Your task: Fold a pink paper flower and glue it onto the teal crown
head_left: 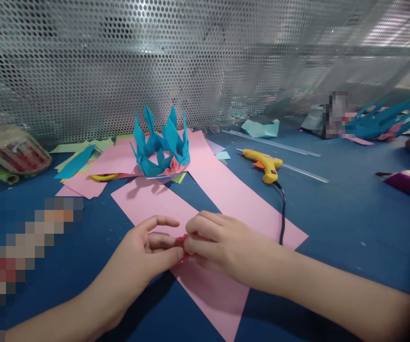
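Observation:
Between my two hands is a small piece of folded pink-red paper (182,241), mostly hidden by the fingers. My left hand (151,247) pinches it with thumb and a finger while the index finger is lifted away. On the other side, my right hand (215,237) has its fingers curled closed on the same paper. Both hands are above a long pink paper sheet (222,299) on the blue table. Beyond them stands a blue paper crown (162,152) with pointed tips and a pink paper flower (174,166) on its front.
A yellow glue gun (267,164) lies right of centre, its black cord running toward me. Clear glue sticks (304,172) lie behind it. At left are paper scraps (87,183) and a plastic jar (15,147). A perforated metal panel (190,61) closes off the back.

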Demonstrator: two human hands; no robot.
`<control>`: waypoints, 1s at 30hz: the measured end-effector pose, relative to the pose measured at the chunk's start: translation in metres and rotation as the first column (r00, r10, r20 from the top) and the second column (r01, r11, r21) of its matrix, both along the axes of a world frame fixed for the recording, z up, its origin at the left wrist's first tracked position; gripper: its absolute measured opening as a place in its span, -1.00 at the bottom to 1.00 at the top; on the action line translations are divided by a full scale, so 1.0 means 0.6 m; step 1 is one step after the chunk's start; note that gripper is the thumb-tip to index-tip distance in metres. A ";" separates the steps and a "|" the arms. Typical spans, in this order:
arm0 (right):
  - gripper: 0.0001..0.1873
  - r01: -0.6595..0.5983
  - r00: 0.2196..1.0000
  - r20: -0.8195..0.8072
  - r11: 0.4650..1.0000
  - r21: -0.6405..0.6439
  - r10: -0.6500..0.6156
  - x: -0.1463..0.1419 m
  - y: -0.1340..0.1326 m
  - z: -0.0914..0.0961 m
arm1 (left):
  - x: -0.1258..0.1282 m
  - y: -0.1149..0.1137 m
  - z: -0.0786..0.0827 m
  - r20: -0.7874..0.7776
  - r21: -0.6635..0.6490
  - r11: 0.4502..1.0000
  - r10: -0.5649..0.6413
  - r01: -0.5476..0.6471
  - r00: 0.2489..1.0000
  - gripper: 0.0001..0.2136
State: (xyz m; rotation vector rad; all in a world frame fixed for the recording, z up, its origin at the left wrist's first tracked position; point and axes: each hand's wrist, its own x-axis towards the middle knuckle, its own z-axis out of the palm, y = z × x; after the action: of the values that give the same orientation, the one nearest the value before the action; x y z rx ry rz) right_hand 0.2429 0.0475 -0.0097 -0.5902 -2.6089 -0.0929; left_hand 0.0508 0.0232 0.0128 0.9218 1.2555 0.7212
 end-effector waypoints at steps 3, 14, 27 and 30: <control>-0.82 0.023 0.999 -0.031 0.999 -0.036 -0.024 0.001 -0.002 0.000 | 0.001 0.000 0.001 -0.010 0.007 1.000 0.009 -0.009 1.000 -0.57; -0.89 -0.056 0.936 -0.320 0.837 -0.544 -0.146 -0.002 -0.018 0.009 | 0.000 0.001 -0.003 -0.032 0.044 0.999 0.000 0.002 0.999 -0.57; -0.98 -0.030 0.925 -0.257 0.623 -0.782 -0.278 -0.006 -0.016 0.027 | 0.001 0.001 0.001 -0.066 0.039 0.999 0.024 -0.021 0.998 -0.60; -0.93 -0.020 0.907 -0.248 0.553 -0.833 -0.341 -0.012 -0.020 0.031 | 0.002 -0.001 0.000 -0.059 0.054 0.998 0.042 -0.038 0.997 -0.62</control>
State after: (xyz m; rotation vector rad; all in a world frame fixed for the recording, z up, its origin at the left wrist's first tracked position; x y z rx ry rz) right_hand 0.2357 0.0352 0.0088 -1.0359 -2.0535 1.1546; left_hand 0.0520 0.0223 0.0126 0.9698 1.3167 0.7657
